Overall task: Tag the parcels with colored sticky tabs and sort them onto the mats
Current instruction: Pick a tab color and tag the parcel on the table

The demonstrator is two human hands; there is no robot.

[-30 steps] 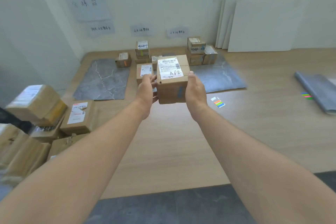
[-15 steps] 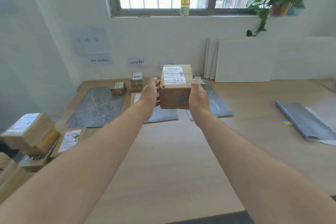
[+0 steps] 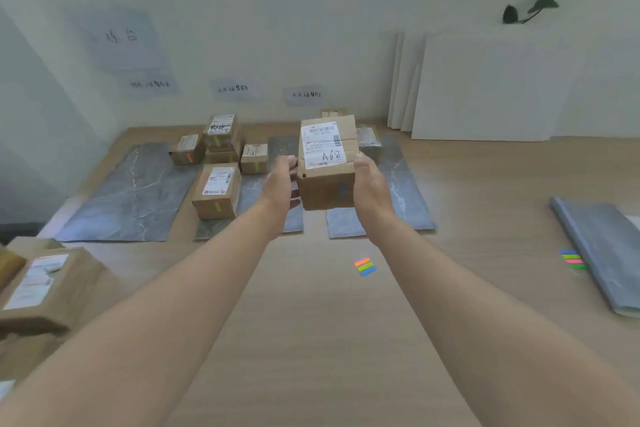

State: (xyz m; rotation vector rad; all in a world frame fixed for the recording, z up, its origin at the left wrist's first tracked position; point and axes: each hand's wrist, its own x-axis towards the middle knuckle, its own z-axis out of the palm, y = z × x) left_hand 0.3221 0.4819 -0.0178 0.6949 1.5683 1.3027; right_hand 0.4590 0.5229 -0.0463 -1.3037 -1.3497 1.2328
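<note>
A cardboard parcel (image 3: 327,163) with a white label marked "A68" and a blue tab on its front face is up in the air over the gap between the middle mat (image 3: 254,194) and the right mat (image 3: 398,191). My left hand (image 3: 282,180) grips its left side, and my right hand (image 3: 369,184) grips its right side. The left mat (image 3: 131,194) is bare near me, with a small orange-tabbed parcel (image 3: 188,149) at its far corner. Yellow-tabbed parcels (image 3: 218,189) sit on the middle mat. A set of orange, green and blue sticky tabs (image 3: 364,266) lies on the table.
Untagged parcels (image 3: 41,288) are piled at the left edge of the wooden table. A folded grey mat (image 3: 602,250) lies at the right with a second strip of coloured tabs (image 3: 573,258) beside it. White boards (image 3: 485,87) lean on the back wall.
The view first tilted up, then back down toward the table. Both hands kept hold of the A68 parcel, which now hangs further back, over the mats.
</note>
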